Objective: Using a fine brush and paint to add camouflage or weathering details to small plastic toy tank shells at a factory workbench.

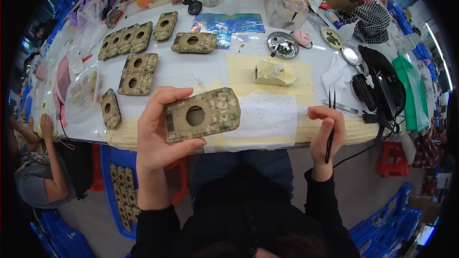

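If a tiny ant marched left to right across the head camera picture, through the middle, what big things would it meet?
Clear plastic box, lone camouflage shell, left hand holding another camouflage shell, yellowish block, right hand holding black tweezers, black bag, green tray.

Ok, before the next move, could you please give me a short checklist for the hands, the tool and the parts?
1. Left hand grips the camouflage shell by its edges: ok.
2. Right hand holds the black tweezers, tips pointing up: ok.
3. Tweezers kept apart from the shell: ok.
4. Tweezer tips free of any piece: cannot tell, too fine to see.
5. Metal dish uncovered, with small dark pieces inside: ok.
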Available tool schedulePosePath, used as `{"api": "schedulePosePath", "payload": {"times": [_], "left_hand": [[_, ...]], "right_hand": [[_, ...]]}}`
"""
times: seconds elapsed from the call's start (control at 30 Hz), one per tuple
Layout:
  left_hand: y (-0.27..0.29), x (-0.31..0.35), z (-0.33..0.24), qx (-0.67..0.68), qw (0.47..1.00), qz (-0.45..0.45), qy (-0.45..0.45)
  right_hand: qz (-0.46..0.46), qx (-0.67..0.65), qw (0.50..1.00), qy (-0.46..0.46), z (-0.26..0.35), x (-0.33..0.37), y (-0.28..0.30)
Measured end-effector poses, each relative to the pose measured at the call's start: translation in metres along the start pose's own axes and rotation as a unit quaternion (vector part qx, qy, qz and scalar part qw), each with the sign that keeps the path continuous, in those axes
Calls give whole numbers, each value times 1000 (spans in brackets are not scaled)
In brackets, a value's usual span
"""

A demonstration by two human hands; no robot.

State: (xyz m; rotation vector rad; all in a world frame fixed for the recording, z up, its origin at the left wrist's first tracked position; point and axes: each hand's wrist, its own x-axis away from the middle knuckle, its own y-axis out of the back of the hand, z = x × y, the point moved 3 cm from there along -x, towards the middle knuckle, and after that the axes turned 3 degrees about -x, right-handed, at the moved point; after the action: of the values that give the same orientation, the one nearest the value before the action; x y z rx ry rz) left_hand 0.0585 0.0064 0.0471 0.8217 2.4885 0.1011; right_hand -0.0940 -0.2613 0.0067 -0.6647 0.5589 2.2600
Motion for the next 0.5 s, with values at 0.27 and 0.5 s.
{"api": "schedulePosePath", "payload": {"times": [0.27,0.5], "left_hand": [[-49,15,11,185,979,64,59],[-77,13,18,423,897,-20,127]], "right_hand": [[213,-164,963,35,56,-10,-47],[160,-145,974,73,64,-10,-58]]}}
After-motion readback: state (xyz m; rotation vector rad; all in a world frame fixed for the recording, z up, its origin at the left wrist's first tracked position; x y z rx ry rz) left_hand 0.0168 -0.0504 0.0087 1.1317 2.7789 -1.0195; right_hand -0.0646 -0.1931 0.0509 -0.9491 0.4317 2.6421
